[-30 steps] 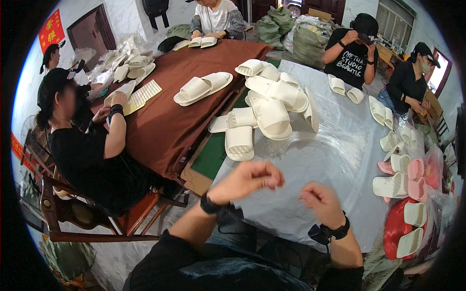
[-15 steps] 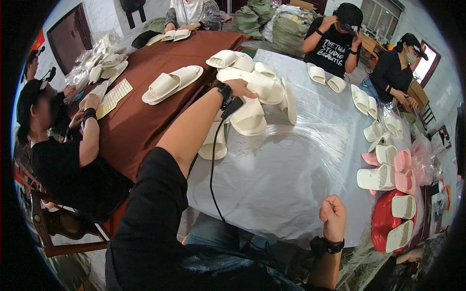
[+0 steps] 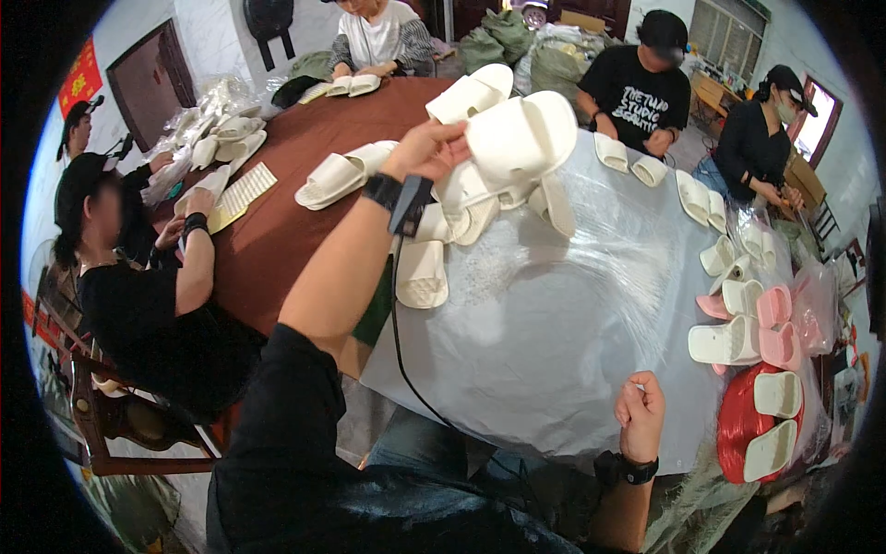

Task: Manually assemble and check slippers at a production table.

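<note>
My left hand (image 3: 432,148) is stretched out over the table and grips a cream slipper (image 3: 521,138), lifted above a heap of more cream slippers (image 3: 461,217). One more cream slipper (image 3: 421,272) lies sole up at the near edge of the heap. My right hand (image 3: 640,415) is a closed fist at the near edge of the clear plastic sheet (image 3: 563,314) that covers this part of the table; whether it pinches the sheet I cannot tell. A dark band with a cable sits on my left wrist, a watch on my right.
A brown table (image 3: 277,240) carries a cream slipper pair (image 3: 340,174). People sit around: one in black at the left (image 3: 148,305), others at the back and right. Cream and pink slippers (image 3: 748,323) line the right edge by a red bag (image 3: 743,425). A wooden chair (image 3: 111,415) stands at the left.
My left hand reached from near my body out to the slipper heap and now lifts one cream slipper. My right hand stayed at the sheet's near edge and closed into a fist.
</note>
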